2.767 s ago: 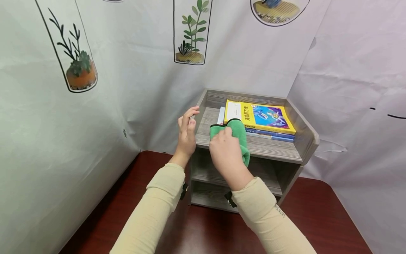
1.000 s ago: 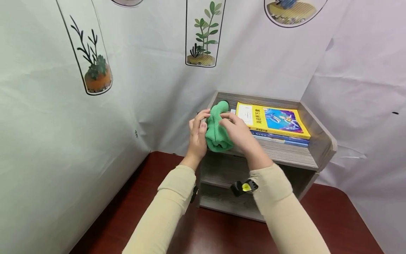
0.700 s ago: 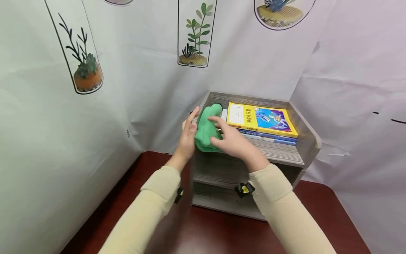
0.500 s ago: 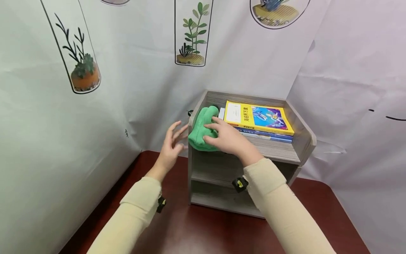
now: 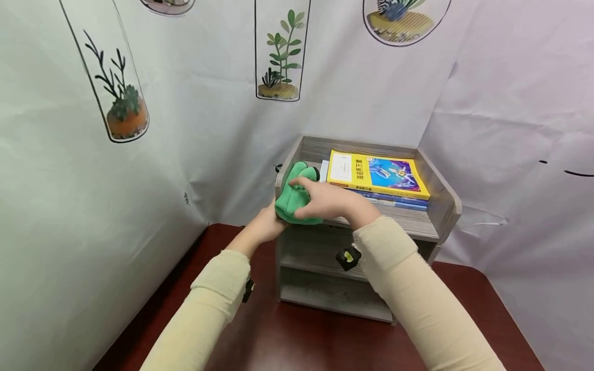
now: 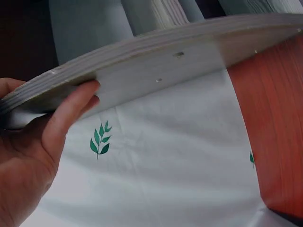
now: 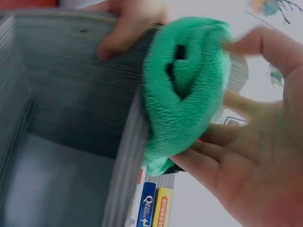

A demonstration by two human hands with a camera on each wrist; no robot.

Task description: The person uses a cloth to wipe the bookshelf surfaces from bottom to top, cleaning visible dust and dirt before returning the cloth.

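A folded green towel (image 5: 289, 202) with dark edging lies on the top board (image 5: 410, 220) of a small grey wood-grain shelf, against its left side. My right hand (image 5: 327, 200) holds the towel from the right, thumb near its front end and the fingers partly behind it in the right wrist view. My left hand (image 5: 266, 225) grips the shelf's left side panel (image 6: 142, 47). Its thumb (image 7: 116, 45) shows on the inner face in the right wrist view, while the fingers (image 6: 71, 109) lie along the outer face in the left wrist view.
A yellow book (image 5: 352, 178) lies on top of blue books (image 5: 394, 198) right of the towel. Below are lower compartments (image 5: 325, 288). The shelf stands on a dark red table (image 5: 306, 340), with a white printed backdrop (image 5: 223, 103) close behind and at both sides.
The towel went from my right hand's grip over the shelf's front edge to the left side of the top board. My left hand left it, moved outward, then took hold of the side panel.
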